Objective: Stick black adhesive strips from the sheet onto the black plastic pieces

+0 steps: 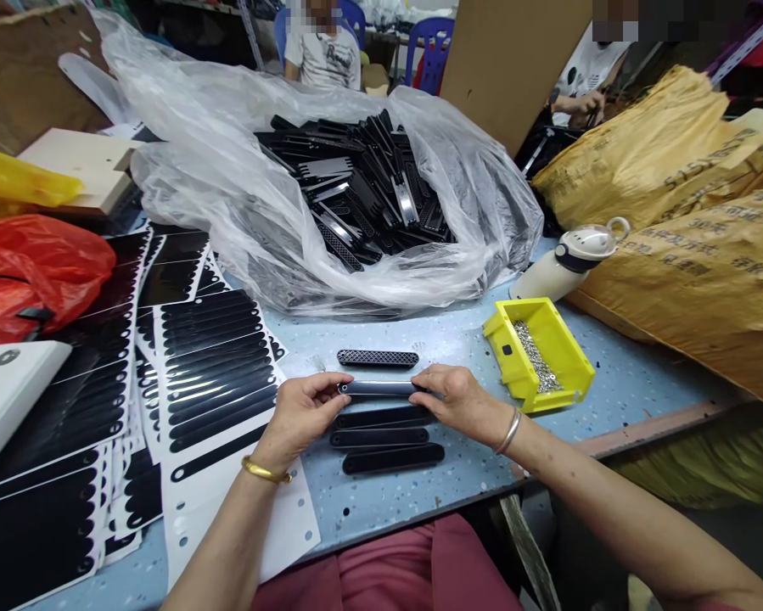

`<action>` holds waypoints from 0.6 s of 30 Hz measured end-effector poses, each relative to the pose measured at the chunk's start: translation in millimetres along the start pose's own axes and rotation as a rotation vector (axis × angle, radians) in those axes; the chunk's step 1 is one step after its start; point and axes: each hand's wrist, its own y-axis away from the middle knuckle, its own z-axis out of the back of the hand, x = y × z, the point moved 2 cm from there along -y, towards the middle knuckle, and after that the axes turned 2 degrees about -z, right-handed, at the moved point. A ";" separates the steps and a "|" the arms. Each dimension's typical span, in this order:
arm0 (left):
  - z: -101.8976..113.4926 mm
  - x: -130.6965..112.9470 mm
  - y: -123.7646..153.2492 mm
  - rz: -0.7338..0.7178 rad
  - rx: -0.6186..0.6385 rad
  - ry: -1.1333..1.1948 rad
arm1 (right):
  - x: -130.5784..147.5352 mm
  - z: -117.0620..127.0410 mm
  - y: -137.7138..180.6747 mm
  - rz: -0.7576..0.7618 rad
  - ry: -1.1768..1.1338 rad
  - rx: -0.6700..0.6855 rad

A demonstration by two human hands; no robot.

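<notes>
Between my two hands lies a glossy black strip-shaped piece with rounded ends and a small hole at its left end. My left hand pinches its left end; my right hand pinches the right end between thumb and fingers. Just beyond it rests a black bar with a lattice-patterned face. Nearer to me, several similar smooth black bars lie in a row, roughly parallel. By my left forearm is a white sheet of black rounded stickers, with bare backing at its lower part.
A clear plastic bag full of black parts spreads across the back. On the right stand a yellow bin of small metal pieces, a white bottle and yellow sacks. More sticker sheets and a red bag lie left.
</notes>
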 end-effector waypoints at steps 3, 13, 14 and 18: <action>-0.7 -1.4 0.0 -0.005 0.007 -0.011 | 2.1 0.2 0.5 0.012 0.000 0.010; -5.3 -4.0 -3.2 -0.029 -0.045 -0.092 | -10.9 -3.9 0.8 0.002 -0.109 -0.089; -5.5 -3.5 -3.3 -0.027 -0.045 -0.092 | -12.1 -4.2 1.0 0.008 -0.119 -0.093; -5.8 -2.1 -3.2 -0.037 -0.042 -0.094 | -16.1 -5.2 2.3 0.023 -0.154 -0.092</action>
